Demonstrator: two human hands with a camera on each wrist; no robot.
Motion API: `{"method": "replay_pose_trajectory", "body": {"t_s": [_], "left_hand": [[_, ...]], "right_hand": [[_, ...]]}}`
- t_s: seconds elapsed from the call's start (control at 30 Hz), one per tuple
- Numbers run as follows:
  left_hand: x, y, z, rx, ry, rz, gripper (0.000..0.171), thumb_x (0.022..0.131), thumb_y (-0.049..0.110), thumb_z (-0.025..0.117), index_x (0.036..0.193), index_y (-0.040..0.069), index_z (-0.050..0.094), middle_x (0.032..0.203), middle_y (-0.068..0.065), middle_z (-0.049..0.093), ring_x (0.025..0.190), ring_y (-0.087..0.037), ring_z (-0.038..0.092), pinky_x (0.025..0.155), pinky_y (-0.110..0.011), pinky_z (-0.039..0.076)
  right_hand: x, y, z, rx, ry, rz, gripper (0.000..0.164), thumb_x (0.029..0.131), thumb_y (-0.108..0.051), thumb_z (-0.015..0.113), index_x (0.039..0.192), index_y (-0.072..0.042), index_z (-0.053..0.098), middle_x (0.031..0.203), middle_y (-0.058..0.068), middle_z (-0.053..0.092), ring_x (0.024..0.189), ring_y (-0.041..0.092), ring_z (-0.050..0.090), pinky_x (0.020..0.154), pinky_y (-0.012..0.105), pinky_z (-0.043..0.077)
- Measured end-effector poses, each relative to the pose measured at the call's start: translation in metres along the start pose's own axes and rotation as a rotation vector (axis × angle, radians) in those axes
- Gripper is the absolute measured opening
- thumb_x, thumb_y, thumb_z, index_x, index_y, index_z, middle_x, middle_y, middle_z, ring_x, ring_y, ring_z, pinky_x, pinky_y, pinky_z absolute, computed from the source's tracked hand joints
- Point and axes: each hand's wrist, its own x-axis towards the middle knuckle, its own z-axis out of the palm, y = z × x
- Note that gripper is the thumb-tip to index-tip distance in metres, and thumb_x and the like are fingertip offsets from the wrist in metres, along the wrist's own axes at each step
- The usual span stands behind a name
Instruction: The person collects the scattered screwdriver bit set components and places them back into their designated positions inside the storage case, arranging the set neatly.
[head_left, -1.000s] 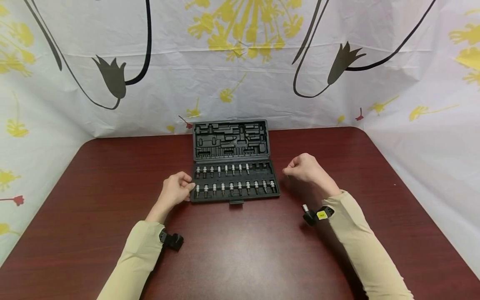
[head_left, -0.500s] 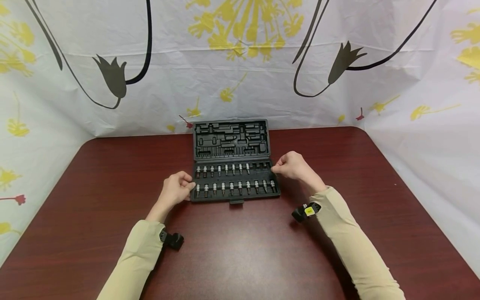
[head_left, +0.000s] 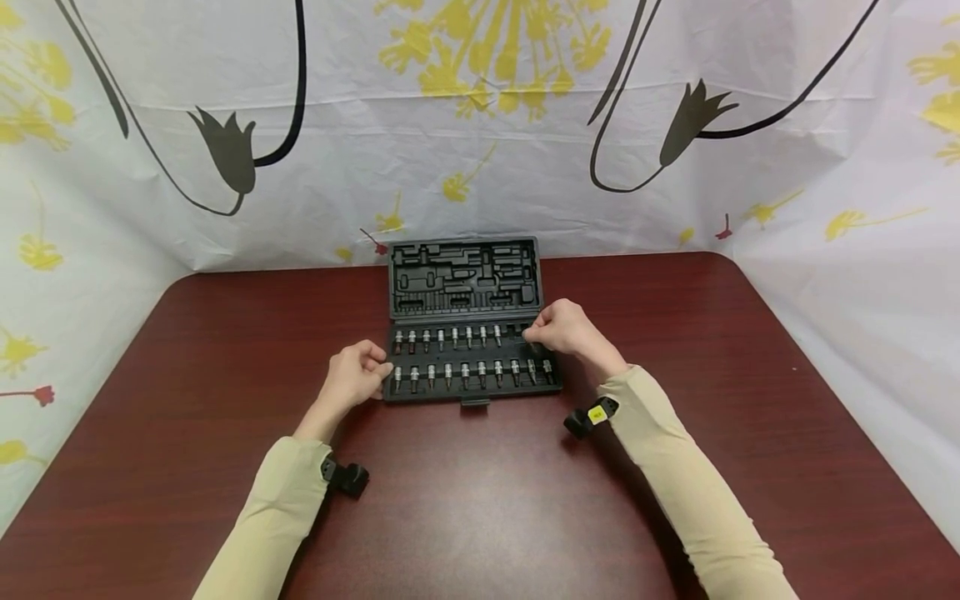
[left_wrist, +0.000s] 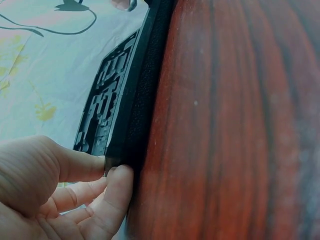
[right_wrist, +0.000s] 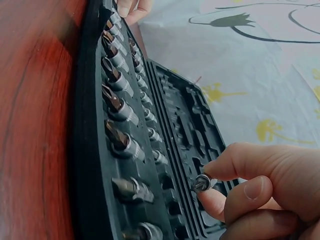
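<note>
A black plastic case (head_left: 450, 357) lies unfolded on the table, holding two rows of silver bit sockets (head_left: 481, 373). My left hand (head_left: 351, 375) grips the case's left end; in the left wrist view the thumb (left_wrist: 82, 165) and fingers pinch its corner. Over the right end of the back row is my right hand (head_left: 567, 327). Between its thumb and fingertips, the right wrist view shows a bit socket (right_wrist: 201, 183), its tip facing the camera. Vacant slots (right_wrist: 174, 207) in the back row are beneath that hand, apart from the held socket.
The moulded lid (head_left: 465, 279) leans back behind the tray, close to the table's far edge. A latch (head_left: 475, 402) sticks out at the case's front. Behind the dark red table (head_left: 480, 500) hangs a white patterned curtain (head_left: 337, 125).
My right hand has moved left from beside the case to above the back row's right end, carrying the bit socket. The left hand keeps its grip on the case's left end.
</note>
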Motion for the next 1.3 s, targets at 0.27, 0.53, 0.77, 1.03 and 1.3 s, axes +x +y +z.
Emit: {"method": "replay_pose_trajectory", "body": {"t_s": [0.27, 0.53, 0.77, 1.03, 1.3], "left_hand": [[0.001, 0.000, 0.001, -0.010, -0.001, -0.001, 0.013, 0.088, 0.005, 0.061, 0.098, -0.004, 0.058, 0.078, -0.015, 0.064, 0.051, -0.016, 0.062, 0.050, -0.031, 0.056], [0.001, -0.001, 0.000, -0.012, -0.002, -0.007, 0.014, 0.088, 0.005, 0.061, 0.098, -0.004, 0.058, 0.079, -0.016, 0.064, 0.051, -0.017, 0.063, 0.051, -0.031, 0.056], [0.001, -0.001, 0.000, -0.017, -0.005, -0.009, 0.014, 0.088, 0.005, 0.061, 0.099, -0.004, 0.058, 0.080, -0.016, 0.065, 0.051, -0.018, 0.063, 0.051, -0.032, 0.056], [0.000, 0.000, -0.001, -0.028, -0.005, -0.008, 0.015, 0.088, 0.005, 0.061, 0.100, -0.004, 0.059, 0.080, -0.017, 0.065, 0.052, -0.018, 0.063, 0.051, -0.032, 0.056], [0.000, 0.000, -0.001, -0.036, -0.011, -0.015, 0.015, 0.089, 0.005, 0.061, 0.100, -0.004, 0.058, 0.081, -0.017, 0.065, 0.053, -0.017, 0.063, 0.052, -0.031, 0.057]], "right_hand": [[0.011, -0.007, 0.008, 0.024, 0.001, 0.013, 0.022, 0.080, -0.014, 0.062, 0.061, -0.004, 0.061, 0.046, -0.006, 0.043, 0.046, 0.008, 0.040, 0.055, 0.023, 0.040], [0.023, -0.013, 0.015, 0.054, -0.001, 0.054, 0.030, 0.084, -0.015, 0.063, 0.056, -0.006, 0.057, 0.043, -0.005, 0.041, 0.042, 0.008, 0.036, 0.053, 0.024, 0.038], [0.032, -0.016, 0.021, 0.008, 0.002, 0.100, 0.047, 0.085, -0.019, 0.064, 0.044, -0.015, 0.041, 0.042, -0.006, 0.032, 0.040, 0.008, 0.026, 0.050, 0.024, 0.033], [0.032, -0.022, 0.020, -0.093, 0.027, 0.082, 0.040, 0.085, -0.020, 0.067, 0.051, -0.013, 0.047, 0.046, -0.003, 0.041, 0.044, 0.011, 0.038, 0.052, 0.026, 0.039], [0.044, -0.020, 0.012, -0.137, -0.040, 0.171, 0.041, 0.080, -0.027, 0.075, 0.053, -0.012, 0.048, 0.047, -0.003, 0.040, 0.046, 0.012, 0.038, 0.049, 0.026, 0.037]]}}
